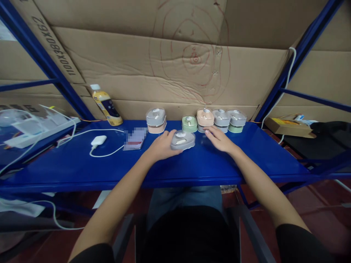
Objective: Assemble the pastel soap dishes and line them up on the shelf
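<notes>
My left hand is wrapped round the left side of a grey rounded case with a clear cover, just above or on the blue shelf. To its right, my right hand has its fingers stretched out with nothing in them, near the front of the stacked cases. Behind the hands, a green case stands alone. Beside it, a peach case sits on a grey one. Farther right are a stack of two grey cases and a grey case on a green one.
At the left, a grey case rests on a peach one. A phone lies beside a white charger with a cable. A yellow bottle leans at the cardboard back wall. Blue posts flank the blue shelf.
</notes>
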The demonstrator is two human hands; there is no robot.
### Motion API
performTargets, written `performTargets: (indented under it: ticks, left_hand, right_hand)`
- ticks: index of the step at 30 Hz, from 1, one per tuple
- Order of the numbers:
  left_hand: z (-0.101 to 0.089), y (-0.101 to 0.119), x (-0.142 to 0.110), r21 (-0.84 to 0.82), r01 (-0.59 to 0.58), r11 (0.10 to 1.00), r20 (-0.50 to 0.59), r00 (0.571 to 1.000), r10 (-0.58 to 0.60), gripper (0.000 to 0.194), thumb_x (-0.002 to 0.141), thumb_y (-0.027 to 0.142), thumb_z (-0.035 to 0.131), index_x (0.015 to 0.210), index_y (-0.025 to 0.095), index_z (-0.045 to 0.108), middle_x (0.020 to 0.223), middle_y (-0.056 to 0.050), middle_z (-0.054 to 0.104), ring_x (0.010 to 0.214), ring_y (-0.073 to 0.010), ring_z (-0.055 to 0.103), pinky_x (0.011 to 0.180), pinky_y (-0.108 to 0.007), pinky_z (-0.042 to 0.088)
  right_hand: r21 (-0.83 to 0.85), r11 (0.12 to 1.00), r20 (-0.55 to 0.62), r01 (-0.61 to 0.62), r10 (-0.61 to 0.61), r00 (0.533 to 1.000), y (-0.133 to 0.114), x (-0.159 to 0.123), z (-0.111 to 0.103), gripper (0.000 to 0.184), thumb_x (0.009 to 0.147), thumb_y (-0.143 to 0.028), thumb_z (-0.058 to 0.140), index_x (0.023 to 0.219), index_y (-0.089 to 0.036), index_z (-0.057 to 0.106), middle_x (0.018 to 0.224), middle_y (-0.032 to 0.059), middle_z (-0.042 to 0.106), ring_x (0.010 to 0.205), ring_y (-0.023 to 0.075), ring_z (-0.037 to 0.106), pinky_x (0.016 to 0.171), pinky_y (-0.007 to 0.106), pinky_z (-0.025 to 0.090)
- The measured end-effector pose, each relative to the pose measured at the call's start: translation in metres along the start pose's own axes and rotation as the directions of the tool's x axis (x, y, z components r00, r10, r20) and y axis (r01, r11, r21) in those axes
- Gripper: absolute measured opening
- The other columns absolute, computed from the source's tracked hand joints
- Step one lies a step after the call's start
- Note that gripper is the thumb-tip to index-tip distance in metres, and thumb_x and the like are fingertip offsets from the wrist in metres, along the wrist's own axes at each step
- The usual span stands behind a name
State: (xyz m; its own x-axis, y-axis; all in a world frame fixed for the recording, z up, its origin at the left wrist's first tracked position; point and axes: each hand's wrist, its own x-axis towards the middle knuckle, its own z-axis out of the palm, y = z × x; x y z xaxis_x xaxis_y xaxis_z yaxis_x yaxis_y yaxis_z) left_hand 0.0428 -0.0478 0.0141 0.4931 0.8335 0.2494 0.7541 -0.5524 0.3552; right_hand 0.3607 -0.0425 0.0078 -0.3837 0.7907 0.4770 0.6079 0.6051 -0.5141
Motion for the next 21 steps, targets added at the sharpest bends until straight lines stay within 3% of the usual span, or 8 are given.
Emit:
performTargets:
  ticks: [3,8,12,16,21]
  left_hand:
    - [-0.011,0.004,-0.009,0.144,0.177,0.974,-0.038,0.984,-0.173,0.094,0.083,0.06,0.082,0.157,0.015,0.044,0.147,-0.026,0.061,0.132,-0.0489,0.067,0.108,-0.057,0.057]
    - [-0.009,0.011,-0.009,0.244,0.412,0.878,-0.13,0.911,-0.391,0.091,0.087,0.062,0.079,0.153,0.01,0.045,0.145,-0.032,0.061,0.128,-0.0511,0.07,0.1,-0.055,0.061]
    - [-0.006,0.015,-0.002,0.21,0.441,0.872,-0.211,0.892,-0.401,0.092,0.088,0.061,0.077,0.155,0.009,0.043,0.142,-0.032,0.063,0.127,-0.0499,0.071,0.1,-0.054,0.061]
    - [-0.013,0.025,0.013,0.163,0.477,0.863,-0.338,0.849,-0.405,0.083,0.088,0.063,0.077,0.145,0.009,0.051,0.138,-0.032,0.066,0.127,-0.0502,0.07,0.102,-0.055,0.061]
    - [-0.018,0.041,0.066,0.132,0.48,0.867,-0.366,0.836,-0.408,0.084,0.09,0.066,0.076,0.144,0.007,0.052,0.142,-0.032,0.064,0.128,-0.0476,0.07,0.106,-0.052,0.058]
  right_hand:
    - [-0.018,1.0,-0.08,-0.003,0.001,0.997,0.004,0.002,-0.005,0.068,0.111,-0.074,0.035,0.126,-0.021,0.077,0.126,0.0164,0.075,0.124,0.0346,0.069,0.115,0.056,0.052]
    - [-0.029,1.0,-0.083,-0.001,-0.002,0.997,0.008,0.003,-0.003,0.071,0.11,-0.078,0.035,0.114,-0.022,0.079,0.116,0.0143,0.076,0.115,0.0325,0.071,0.11,0.052,0.054]
    - [-0.034,0.999,-0.078,0.011,-0.013,0.997,0.008,0.003,-0.001,0.07,0.111,-0.076,0.035,0.112,-0.022,0.079,0.114,0.0136,0.077,0.113,0.032,0.07,0.108,0.051,0.054]
    - [-0.032,0.999,-0.096,0.012,-0.015,0.995,0.008,0.004,-0.003,0.068,0.111,-0.076,0.035,0.112,-0.023,0.078,0.112,0.0128,0.076,0.111,0.0313,0.07,0.106,0.05,0.055]
    - [-0.04,0.999,-0.065,0.014,-0.017,0.998,0.007,0.004,-0.005,0.068,0.111,-0.075,0.034,0.11,-0.022,0.077,0.112,0.0136,0.075,0.11,0.031,0.07,0.105,0.049,0.054]
